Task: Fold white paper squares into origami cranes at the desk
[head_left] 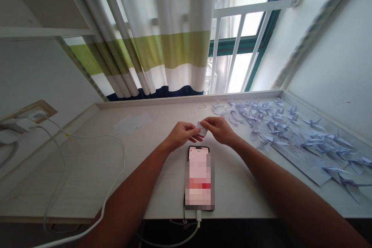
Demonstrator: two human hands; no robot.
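Both my hands meet above the middle of the desk, pinching one small piece of pale folded paper (200,127) between them. My left hand (181,134) grips its left side with curled fingers. My right hand (221,128) holds its right side with thumb and fingertips. Just below the hands a phone (199,177) lies flat on the light wooden desk (87,170), screen lit, with a white cable plugged into its near end.
Many folded pale-blue paper cranes (270,122) cover the desk's right side, some on a printed sheet (302,159). Flat paper squares (133,123) lie at back left. A white charger cable (95,139) loops from a wall socket (29,116). A striped curtain (162,46) and barred window stand behind.
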